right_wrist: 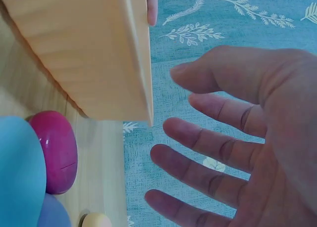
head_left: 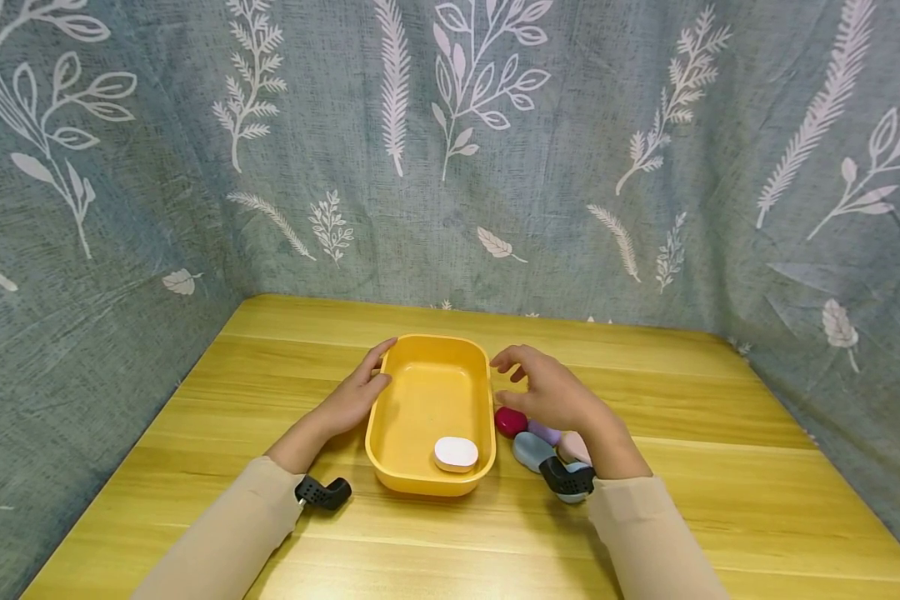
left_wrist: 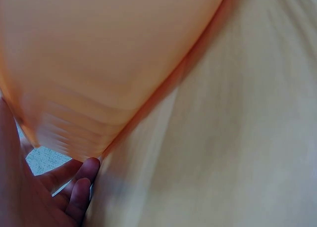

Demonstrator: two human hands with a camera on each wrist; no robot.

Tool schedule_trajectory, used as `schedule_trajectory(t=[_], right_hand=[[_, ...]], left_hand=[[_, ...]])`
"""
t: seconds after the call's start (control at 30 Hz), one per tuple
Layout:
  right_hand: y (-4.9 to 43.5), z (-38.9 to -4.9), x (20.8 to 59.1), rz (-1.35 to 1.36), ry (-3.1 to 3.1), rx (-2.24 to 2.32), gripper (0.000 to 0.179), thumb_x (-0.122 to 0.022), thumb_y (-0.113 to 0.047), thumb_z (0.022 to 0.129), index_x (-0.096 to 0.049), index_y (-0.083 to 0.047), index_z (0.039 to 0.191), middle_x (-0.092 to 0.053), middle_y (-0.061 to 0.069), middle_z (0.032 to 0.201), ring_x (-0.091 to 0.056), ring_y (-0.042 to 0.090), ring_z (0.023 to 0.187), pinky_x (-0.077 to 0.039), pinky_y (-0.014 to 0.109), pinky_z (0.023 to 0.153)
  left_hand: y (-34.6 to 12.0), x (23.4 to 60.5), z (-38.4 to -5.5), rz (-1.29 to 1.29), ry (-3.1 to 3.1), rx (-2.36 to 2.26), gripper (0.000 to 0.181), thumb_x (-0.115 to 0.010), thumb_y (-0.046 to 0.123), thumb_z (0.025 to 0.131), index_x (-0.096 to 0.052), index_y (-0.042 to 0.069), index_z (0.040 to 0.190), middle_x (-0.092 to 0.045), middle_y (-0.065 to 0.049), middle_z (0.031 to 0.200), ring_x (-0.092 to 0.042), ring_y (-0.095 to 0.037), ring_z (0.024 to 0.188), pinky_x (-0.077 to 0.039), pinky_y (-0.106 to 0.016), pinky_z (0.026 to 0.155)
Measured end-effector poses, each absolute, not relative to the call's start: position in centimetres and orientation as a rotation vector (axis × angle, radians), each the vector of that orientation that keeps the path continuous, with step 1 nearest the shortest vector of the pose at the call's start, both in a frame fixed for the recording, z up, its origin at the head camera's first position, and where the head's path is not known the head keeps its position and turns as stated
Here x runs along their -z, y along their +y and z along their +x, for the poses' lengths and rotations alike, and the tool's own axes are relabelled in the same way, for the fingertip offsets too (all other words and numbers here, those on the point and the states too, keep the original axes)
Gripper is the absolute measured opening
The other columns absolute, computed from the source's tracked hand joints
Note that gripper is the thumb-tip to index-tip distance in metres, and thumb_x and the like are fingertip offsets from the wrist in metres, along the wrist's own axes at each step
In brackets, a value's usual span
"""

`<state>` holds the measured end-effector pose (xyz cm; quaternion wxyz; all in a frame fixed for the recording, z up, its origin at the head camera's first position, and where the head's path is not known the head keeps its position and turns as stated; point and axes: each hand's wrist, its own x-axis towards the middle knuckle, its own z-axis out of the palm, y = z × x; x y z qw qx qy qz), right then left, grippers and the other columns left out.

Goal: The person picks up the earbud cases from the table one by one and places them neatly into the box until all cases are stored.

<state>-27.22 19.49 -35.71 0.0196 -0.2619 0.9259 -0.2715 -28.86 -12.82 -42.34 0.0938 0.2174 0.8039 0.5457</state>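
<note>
A yellow plastic basin [head_left: 427, 485] with rounded corners stands on the table. My left hand [head_left: 352, 400] grips its left side, thumb at the rim and fingers on the outer wall; in the left wrist view its fingertips [left_wrist: 89, 166] touch the lower corner. One white oblong piece with rounded ends [head_left: 456, 452] lies inside at the near right. Beside the right rim hovers my right hand [head_left: 547, 387], fingers spread and loosely bent, holding nothing. Below it sit a crimson, glossy rounded piece [right_wrist: 54, 152] and a blue-grey oval one [head_left: 532, 451].
Close to these lie a lilac piece [head_left: 544, 431], a pale pink one [head_left: 573, 448] and a light blue one [head_left: 572, 497], partly behind the right wrist's black camera mount [head_left: 566, 477]. A patterned grey-green curtain [head_left: 420, 233] hangs behind the wooden table [head_left: 720, 517].
</note>
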Motion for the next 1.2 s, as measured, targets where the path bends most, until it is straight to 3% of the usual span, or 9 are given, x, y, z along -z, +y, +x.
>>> schedule_trajectory(t=[0.3, 0.57, 0.73, 0.97, 1.2], right_hand=[[19.5, -27.4, 35.9, -0.752, 2.876, 0.79, 0.039, -0.069, -0.026, 0.089, -0.055, -0.016, 0.124, -0.059, 0.002, 0.123, -0.058, 0.029, 0.11, -0.049, 0.042, 0.093], [19.6, -27.7, 36.2, -0.699, 2.865, 0.731, 0.04, -0.072, -0.027, 0.084, -0.06, -0.014, 0.12, -0.061, 0.006, 0.122, -0.058, 0.031, 0.109, -0.05, 0.044, 0.092], [19.6, -28.0, 36.5, -0.689, 2.847, 0.69, 0.042, -0.074, -0.027, 0.083, -0.062, -0.01, 0.12, -0.062, 0.008, 0.122, -0.058, 0.032, 0.108, -0.05, 0.044, 0.091], [19.5, -28.2, 36.9, -0.658, 2.838, 0.622, 0.042, -0.075, -0.027, 0.083, -0.064, -0.012, 0.121, -0.061, 0.008, 0.122, -0.057, 0.031, 0.11, -0.05, 0.045, 0.091], [19.3, -28.4, 37.3, -0.624, 2.855, 0.559, 0.04, -0.075, -0.027, 0.083, -0.066, -0.013, 0.119, -0.061, 0.008, 0.117, -0.059, 0.029, 0.105, -0.05, 0.045, 0.09]], left_hand=[[-12.8, 42.4, -28.9, 0.635, 2.392, -1.619, 0.057, -0.034, 0.027, 0.106, -0.009, 0.025, 0.157, -0.007, -0.011, 0.163, -0.01, -0.034, 0.15, -0.02, -0.055, 0.117], [-12.7, 42.3, -29.0, 0.612, 2.367, -1.633, 0.056, -0.033, 0.024, 0.106, -0.009, 0.025, 0.157, -0.014, -0.011, 0.161, -0.034, -0.038, 0.14, -0.036, -0.054, 0.109], [-12.7, 42.3, -29.1, 0.612, 2.357, -1.63, 0.057, -0.033, 0.026, 0.106, -0.008, 0.027, 0.157, -0.014, -0.013, 0.161, -0.033, -0.038, 0.141, -0.036, -0.054, 0.109], [-12.8, 42.3, -29.1, 0.604, 2.374, -1.613, 0.057, -0.033, 0.025, 0.106, -0.008, 0.027, 0.157, -0.009, -0.011, 0.163, -0.018, -0.034, 0.148, -0.03, -0.053, 0.114], [-13.0, 44.0, -30.4, 0.598, 2.346, -1.641, 0.057, -0.032, 0.023, 0.106, -0.006, 0.031, 0.156, -0.017, -0.015, 0.159, -0.036, -0.037, 0.139, -0.04, -0.054, 0.106]])
